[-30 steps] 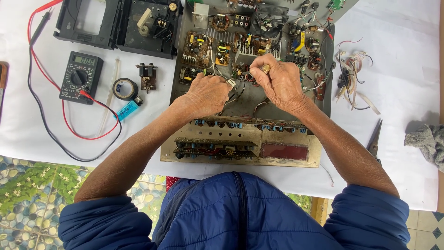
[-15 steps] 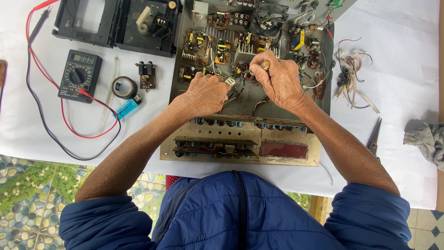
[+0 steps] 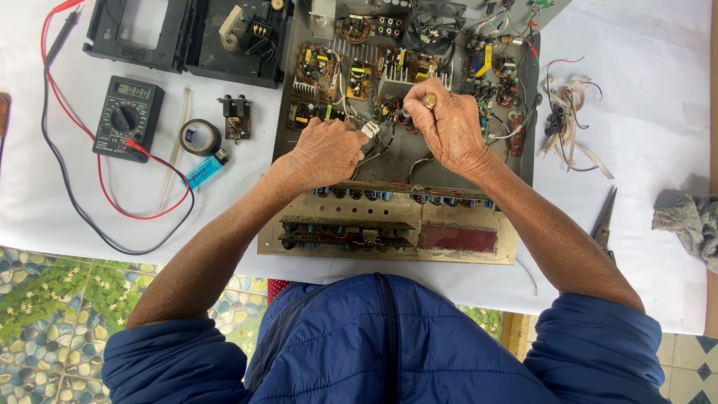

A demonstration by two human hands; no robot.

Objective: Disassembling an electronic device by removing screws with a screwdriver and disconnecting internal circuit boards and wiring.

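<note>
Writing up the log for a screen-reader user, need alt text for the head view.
Both hands work inside an opened amplifier chassis full of circuit boards: the left hand pinches a small white connector, the right hand grips a brass-tipped tool. A multimeter, tape roll and lighter lie left of it.

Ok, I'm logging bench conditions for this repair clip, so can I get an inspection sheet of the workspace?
Surface: white cloth over the table, creased, overhanging the near edge.
Job's things: open metal chassis with several circuit boards; front panel faces the person.
Clutter: black multimeter, roll of black tape, blue lighter, black plastic housing, small loose part, scissors, grey rag.
Hands: left hand pinches a small white connector; right hand has a brass-tipped tool in its grip.
Cables: red and black meter leads loop across the cloth; loose wire bundle right of the chassis.
Surroundings: patterned pebble floor tiles.
</note>
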